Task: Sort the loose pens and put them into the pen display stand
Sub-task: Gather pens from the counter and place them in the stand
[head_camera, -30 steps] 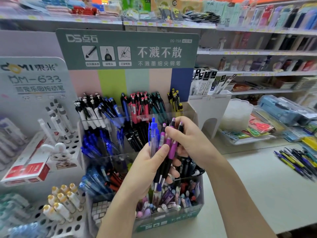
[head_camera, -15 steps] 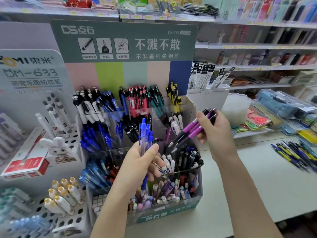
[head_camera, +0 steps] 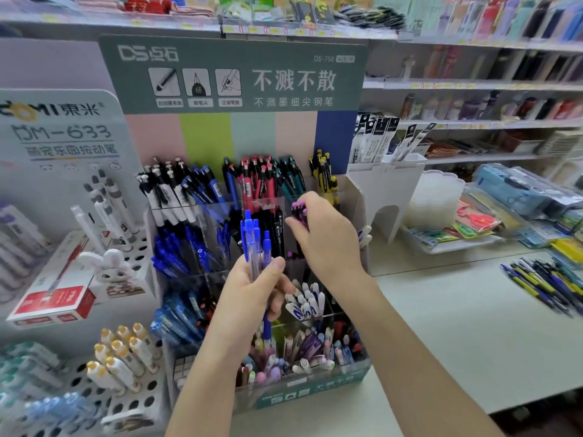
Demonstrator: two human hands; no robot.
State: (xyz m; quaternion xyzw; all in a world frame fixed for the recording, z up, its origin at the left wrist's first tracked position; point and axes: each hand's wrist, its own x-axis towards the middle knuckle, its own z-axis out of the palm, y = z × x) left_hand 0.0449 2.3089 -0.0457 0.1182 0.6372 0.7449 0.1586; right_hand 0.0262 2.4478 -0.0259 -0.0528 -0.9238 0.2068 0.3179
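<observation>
A tiered clear pen display stand [head_camera: 315,389] with a green header stands in front of me, its compartments full of pens sorted by colour. My left hand [head_camera: 249,298] grips a bunch of clear pens with blue caps [head_camera: 254,238], held upright over the stand's middle. My right hand [head_camera: 325,238] grips several purple pens [head_camera: 299,212] and holds them upright in a middle-row compartment on the stand's right side; only their tops show above my fingers. More loose pens [head_camera: 549,282] lie in a pile on the counter at far right.
A white holed rack [head_camera: 126,402] with yellow-capped pens and a rabbit-figure display [head_camera: 107,266] stand left of the stand. A white holder [head_camera: 388,187] and a tray of packaged goods [head_camera: 457,238] sit to the right. Store shelves fill the background.
My right hand pulled the purple pens out of the bunch in my left hand, swung them right, then turned them upright and lowered them into the stand. The left hand kept the blue pens.
</observation>
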